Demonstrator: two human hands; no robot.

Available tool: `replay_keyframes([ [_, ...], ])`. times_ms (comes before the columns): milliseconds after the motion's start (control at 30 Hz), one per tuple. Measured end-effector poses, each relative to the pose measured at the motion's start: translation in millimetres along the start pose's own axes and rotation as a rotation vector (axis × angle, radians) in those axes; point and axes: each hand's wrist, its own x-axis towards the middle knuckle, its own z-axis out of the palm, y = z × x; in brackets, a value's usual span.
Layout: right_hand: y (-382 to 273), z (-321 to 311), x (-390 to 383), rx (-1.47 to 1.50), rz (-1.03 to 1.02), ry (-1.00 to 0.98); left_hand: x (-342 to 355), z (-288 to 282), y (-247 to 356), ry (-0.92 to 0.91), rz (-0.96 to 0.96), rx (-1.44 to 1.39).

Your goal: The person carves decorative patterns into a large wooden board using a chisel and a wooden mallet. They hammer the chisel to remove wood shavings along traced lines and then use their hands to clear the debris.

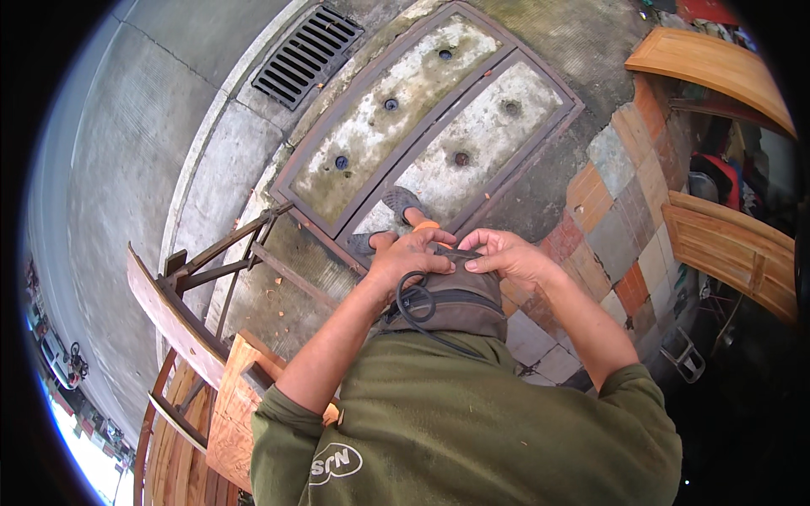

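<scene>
A grey-brown waist bag with a dark zipper sits at my waist, over an olive-green shirt. Both hands are at the bag's far edge, close together. My left hand has its fingers curled over that edge, thumb resting on the fabric. Thumb and fingertips of my right hand pinch the same edge from the other side. Whether a smaller item lies between the fingertips is hidden. A black cord loops beside my left wrist and trails across the bag toward the shirt.
My sandalled feet stand by a framed concrete cover. Beyond it lies a metal drain grate. Wooden trestles with boards are at left. Wooden panels and patchwork tiles are at right.
</scene>
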Motion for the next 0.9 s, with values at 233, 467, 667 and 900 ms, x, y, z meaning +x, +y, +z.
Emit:
replay_keyframes([
  [233, 28.4, -6.3, 13.8, -0.025, -0.088, 0.033, -0.2, 0.8, -2.2, 0.056, -0.040, 0.022],
  [467, 43.7, -4.3, 11.3, 0.116, 0.074, 0.000, -10.0, 4.3, 7.8, 0.029, 0.022, 0.085],
  [667, 39.1, 2.8, 16.4, 0.153, 0.164, -0.032, -6.0, -9.8, 2.3, -0.038, -0.177, 0.144],
  [900, 30.5, 7.5, 34.1, -0.119, 0.162, -0.052, -21.8, -10.2, 14.5, -0.098, -0.178, 0.059],
])
